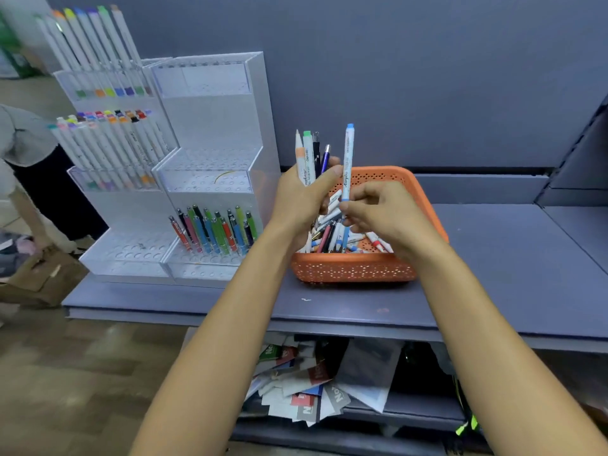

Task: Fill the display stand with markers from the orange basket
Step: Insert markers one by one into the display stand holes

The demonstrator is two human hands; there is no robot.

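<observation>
We're bunching a few markers (309, 159) upright in our left hand (302, 199) over the orange basket (352, 266), while our right hand (385, 212) is pinching a blue-capped one (347, 162) (probably batching trips to the display stand (210, 172)).

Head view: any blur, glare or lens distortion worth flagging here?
Head view: wide-lens bowing bends the shelf edge; the far left margin is smeared, and the top-tier markers in the display stand look soft; the blue-capped marker pinched by the right hand is crisp enough to show print; light is even, without harsh glare.
</observation>
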